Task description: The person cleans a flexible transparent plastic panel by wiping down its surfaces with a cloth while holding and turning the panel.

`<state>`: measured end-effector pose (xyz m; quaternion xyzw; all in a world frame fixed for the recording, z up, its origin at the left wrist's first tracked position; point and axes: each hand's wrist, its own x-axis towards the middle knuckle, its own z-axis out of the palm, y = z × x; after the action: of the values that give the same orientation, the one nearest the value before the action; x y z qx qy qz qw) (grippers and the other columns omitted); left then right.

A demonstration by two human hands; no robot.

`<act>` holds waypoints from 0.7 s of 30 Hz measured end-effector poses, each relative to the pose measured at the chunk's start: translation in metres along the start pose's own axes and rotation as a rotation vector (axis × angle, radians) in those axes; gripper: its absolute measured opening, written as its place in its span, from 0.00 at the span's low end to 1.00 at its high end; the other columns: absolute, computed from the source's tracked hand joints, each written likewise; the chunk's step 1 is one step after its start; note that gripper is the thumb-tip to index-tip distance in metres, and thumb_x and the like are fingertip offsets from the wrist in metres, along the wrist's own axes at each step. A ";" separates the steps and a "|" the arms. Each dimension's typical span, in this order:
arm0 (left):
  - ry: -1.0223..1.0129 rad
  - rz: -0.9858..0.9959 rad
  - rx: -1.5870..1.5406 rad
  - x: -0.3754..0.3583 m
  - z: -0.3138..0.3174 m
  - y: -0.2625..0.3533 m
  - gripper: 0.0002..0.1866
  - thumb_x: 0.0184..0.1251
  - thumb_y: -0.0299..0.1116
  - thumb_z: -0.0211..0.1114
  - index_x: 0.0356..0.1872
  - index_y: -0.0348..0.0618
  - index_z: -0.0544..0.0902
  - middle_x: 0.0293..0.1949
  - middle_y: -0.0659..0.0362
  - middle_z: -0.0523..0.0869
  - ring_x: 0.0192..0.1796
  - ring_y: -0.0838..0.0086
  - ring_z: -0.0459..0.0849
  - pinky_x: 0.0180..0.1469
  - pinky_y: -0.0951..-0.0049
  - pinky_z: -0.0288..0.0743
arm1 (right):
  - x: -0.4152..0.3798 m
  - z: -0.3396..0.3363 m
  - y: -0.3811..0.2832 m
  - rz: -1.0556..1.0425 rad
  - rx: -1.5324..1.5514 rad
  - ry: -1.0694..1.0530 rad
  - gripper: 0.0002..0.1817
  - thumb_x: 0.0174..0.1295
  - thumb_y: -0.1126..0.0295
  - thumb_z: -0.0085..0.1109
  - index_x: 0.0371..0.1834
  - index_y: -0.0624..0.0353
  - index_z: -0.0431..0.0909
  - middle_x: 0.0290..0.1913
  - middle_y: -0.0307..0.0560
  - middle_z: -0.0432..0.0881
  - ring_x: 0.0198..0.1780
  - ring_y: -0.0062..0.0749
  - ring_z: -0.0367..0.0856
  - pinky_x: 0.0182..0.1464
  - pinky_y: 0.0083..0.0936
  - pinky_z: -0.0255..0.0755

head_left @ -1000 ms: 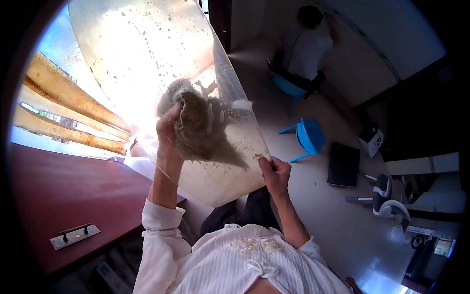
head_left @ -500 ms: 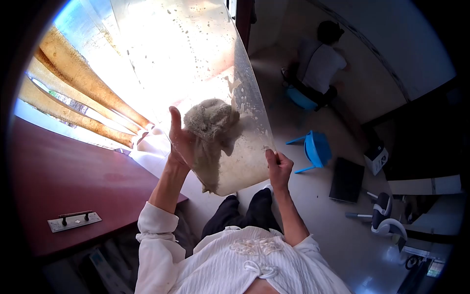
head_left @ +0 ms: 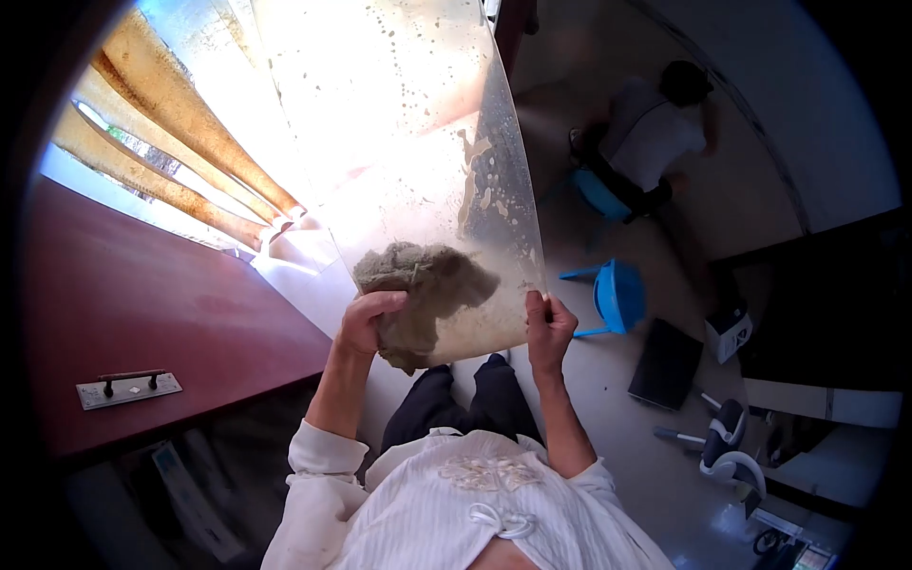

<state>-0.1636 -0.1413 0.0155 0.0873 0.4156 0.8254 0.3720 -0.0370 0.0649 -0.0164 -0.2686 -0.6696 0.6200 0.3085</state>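
A clear, water-spotted plastic sheet (head_left: 513, 190) stretches up and away in front of me, bright in the window light. On its lower left part lies a crumpled, wet-looking grey-brown rag (head_left: 418, 271), bunched up with one part drooping toward the bottom edge. My left hand (head_left: 365, 323) is closed at the sheet's left edge, thumb pressed over the rag and fingers hidden behind. At the lower right corner, my right hand (head_left: 549, 331) pinches the sheet between thumb and curled fingers.
To the left is a dark red panel (head_left: 180, 304) with a metal handle (head_left: 131, 388). Brown curtains (head_left: 180, 104) hang at the window. A blue stool (head_left: 619, 296) stands on the right, near a black box-like thing (head_left: 667, 363). Farther back, a person (head_left: 651, 133) sits on another blue seat.
My left hand has gone from spread fingers with the thumb raised to a grip with the thumb over the rag. The rag sits lower on the sheet; my right hand keeps its pinch.
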 end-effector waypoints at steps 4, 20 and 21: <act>0.066 -0.052 -0.213 0.005 0.012 -0.003 0.23 0.49 0.29 0.58 0.48 0.27 0.75 0.42 0.47 0.82 0.40 0.64 0.83 0.47 0.68 0.77 | 0.020 -0.017 0.008 0.083 -0.022 -0.190 0.18 0.57 0.60 0.64 0.23 0.61 0.70 0.19 0.34 0.70 0.20 0.11 0.60 0.22 0.15 0.55; 0.126 -0.021 -0.342 0.006 0.046 -0.021 0.22 0.51 0.33 0.57 0.47 0.30 0.76 0.41 0.49 0.82 0.40 0.67 0.82 0.46 0.72 0.76 | 0.053 0.045 -0.075 -0.364 -0.261 -0.314 0.67 0.41 0.53 0.74 0.70 0.62 0.27 0.61 0.66 0.53 0.61 0.52 0.59 0.63 0.43 0.54; 0.129 -0.024 -0.337 0.004 0.047 -0.019 0.22 0.51 0.34 0.56 0.47 0.30 0.76 0.41 0.49 0.82 0.40 0.67 0.82 0.46 0.72 0.76 | 0.053 0.044 -0.074 -0.322 -0.223 -0.344 0.65 0.42 0.56 0.73 0.70 0.62 0.27 0.61 0.64 0.53 0.61 0.51 0.59 0.63 0.42 0.55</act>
<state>-0.1348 -0.1025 0.0308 -0.0342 0.2953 0.8828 0.3636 -0.1032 0.0682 0.0601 -0.0815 -0.8104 0.5218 0.2536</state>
